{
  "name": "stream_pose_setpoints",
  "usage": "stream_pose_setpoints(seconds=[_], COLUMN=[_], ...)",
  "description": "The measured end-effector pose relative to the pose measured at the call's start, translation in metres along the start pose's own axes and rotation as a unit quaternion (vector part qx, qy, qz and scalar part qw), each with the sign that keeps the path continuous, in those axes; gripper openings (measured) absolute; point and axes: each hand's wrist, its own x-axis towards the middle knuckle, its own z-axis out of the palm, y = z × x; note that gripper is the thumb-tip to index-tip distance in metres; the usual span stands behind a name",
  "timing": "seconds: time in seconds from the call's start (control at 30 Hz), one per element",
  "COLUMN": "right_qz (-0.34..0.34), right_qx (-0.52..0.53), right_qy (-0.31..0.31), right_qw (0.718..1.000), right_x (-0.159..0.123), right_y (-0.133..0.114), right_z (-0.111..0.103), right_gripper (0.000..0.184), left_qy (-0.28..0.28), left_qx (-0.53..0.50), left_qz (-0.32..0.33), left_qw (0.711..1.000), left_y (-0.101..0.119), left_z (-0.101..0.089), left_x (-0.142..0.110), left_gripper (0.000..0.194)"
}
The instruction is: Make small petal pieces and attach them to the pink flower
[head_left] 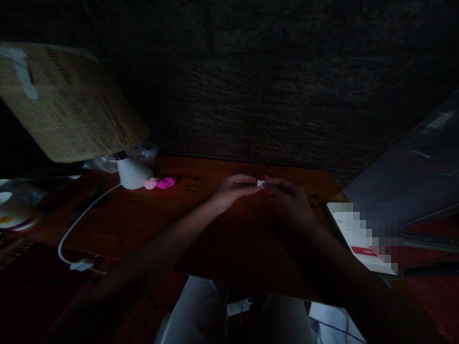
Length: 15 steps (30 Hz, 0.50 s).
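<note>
Over the wooden table, my left hand (231,189) and my right hand (291,198) meet fingertip to fingertip. Between them is a small white piece of modelling clay (260,183), pinched by both hands. A bit of pink clay (265,177) shows just behind it, by my right fingertips; whether the two are joined I cannot tell. My left hand wears a ring. To the left, a pale pink clay lump (151,183) and a bright magenta clay lump (167,182) lie side by side at the lamp's foot.
A lamp with a white base (132,173) and a printed paper shade (79,105) stands at the left. Its white cable (66,239) drops over the front edge of the table (143,224). A partly blurred white-and-red item (358,234) lies at right; a dark wall rises behind.
</note>
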Motion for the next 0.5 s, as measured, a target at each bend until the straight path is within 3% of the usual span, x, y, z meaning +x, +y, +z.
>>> stream_pose_setpoints(seconds=[0.5], right_qz=[0.008], right_qx=[0.024], right_qy=[0.001], right_qw=[1.000], right_x=[0.0005], right_y=[0.0007], right_z=[0.0001], right_gripper=[0.031], left_qy=[-0.001], left_qx=[-0.008], left_qz=[-0.007], left_qw=[1.000], left_y=[-0.0011], left_z=[0.0037], left_x=[-0.0025], left_gripper=[0.038])
